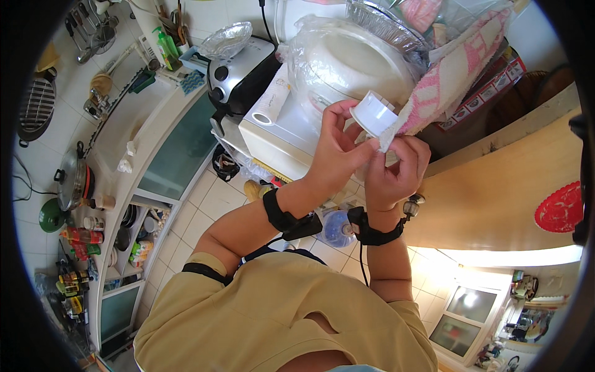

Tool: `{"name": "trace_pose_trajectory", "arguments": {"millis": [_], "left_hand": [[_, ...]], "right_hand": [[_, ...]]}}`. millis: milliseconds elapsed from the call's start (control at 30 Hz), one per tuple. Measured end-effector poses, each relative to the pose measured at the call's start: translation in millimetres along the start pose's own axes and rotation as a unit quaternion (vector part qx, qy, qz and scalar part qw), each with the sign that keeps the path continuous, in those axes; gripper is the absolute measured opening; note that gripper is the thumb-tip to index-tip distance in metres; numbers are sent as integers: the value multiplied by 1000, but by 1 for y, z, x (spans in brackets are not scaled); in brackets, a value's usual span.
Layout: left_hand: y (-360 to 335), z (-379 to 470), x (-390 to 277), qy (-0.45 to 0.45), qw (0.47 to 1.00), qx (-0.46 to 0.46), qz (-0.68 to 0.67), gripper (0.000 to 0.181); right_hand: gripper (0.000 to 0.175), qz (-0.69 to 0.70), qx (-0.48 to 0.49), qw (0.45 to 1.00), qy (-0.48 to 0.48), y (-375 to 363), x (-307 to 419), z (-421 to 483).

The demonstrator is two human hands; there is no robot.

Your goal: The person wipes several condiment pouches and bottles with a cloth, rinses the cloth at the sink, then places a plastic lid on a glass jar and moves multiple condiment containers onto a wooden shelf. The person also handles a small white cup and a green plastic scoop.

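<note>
A small white plastic cup-shaped piece (373,114) is held in my left hand (334,144), fingers along its rim and thumb below it. Its smooth outer side faces up, and small tabs show on its far edge. With its fingertips my right hand (397,169) pinches the corner of a white and pink towel (432,95). That corner lies against the lower right of the plastic piece. My left thumb meets the towel corner too. From there the towel stretches up to the right, over other items. Both wrists wear black straps with small devices.
Beyond my hands, a plastic-wrapped white appliance (344,60) stands beside a paper roll (273,100) and a silver-black air fryer (239,69) topped by foil trays (228,39). A sink counter (139,135) curves along the left. At right is a wooden door (492,195) with a metal knob (413,204).
</note>
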State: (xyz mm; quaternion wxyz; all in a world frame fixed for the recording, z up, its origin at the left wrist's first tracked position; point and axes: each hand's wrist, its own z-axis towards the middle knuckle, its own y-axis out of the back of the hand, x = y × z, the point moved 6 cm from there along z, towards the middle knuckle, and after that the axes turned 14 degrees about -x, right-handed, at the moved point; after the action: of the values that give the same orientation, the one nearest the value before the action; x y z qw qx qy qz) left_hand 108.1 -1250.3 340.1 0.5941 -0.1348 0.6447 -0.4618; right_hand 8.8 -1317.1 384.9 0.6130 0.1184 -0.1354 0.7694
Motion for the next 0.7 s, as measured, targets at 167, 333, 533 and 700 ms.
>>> {"name": "trace_pose_trajectory", "arguments": {"millis": [167, 333, 533, 700], "left_hand": [[-4, 0, -4, -45, 999, 5, 17, 73], [-1, 6, 2, 22, 999, -21, -28, 69], [-4, 5, -8, -87, 995, -14, 36, 67], [-10, 4, -15, -134, 990, -4, 54, 67]], "right_hand": [[23, -9, -5, 1000, -11, 1, -11, 0], [21, 4, -11, 1000, -14, 0, -16, -2], [29, 3, 49, 998, 29, -8, -15, -3], [36, 11, 33, 999, 26, -14, -14, -1]]}}
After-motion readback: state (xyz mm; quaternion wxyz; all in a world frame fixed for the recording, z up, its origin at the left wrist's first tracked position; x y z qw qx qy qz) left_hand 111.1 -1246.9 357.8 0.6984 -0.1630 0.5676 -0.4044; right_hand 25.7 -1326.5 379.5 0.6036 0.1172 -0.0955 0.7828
